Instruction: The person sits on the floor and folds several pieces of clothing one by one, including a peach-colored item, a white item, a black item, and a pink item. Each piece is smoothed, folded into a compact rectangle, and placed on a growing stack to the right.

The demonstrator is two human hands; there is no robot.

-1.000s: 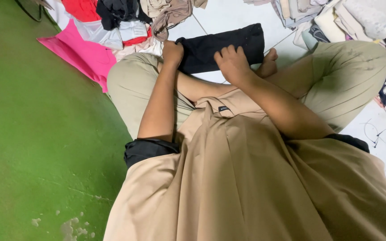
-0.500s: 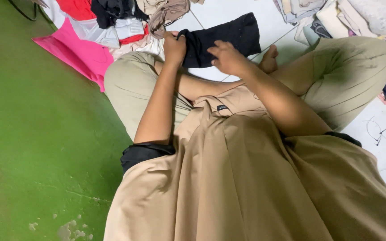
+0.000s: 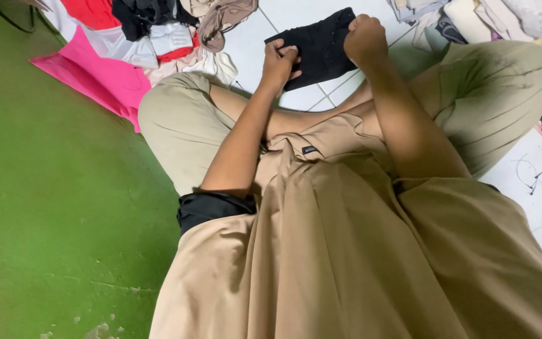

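Now | left hand (image 3: 278, 63), right hand (image 3: 365, 37) clamped on black cloth (image 3: 321, 47) | fingertips hidden

Folded cloth (image 3: 321, 47) before knees, between both hands; clothes pile (image 3: 152, 31) left of it

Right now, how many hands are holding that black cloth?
2: the left hand grips the near left edge of the black cloth, and the right hand is fisted on its right edge.

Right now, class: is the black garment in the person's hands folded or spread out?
Folded: the black garment is a compact rectangle, gripped by the left hand and right hand.
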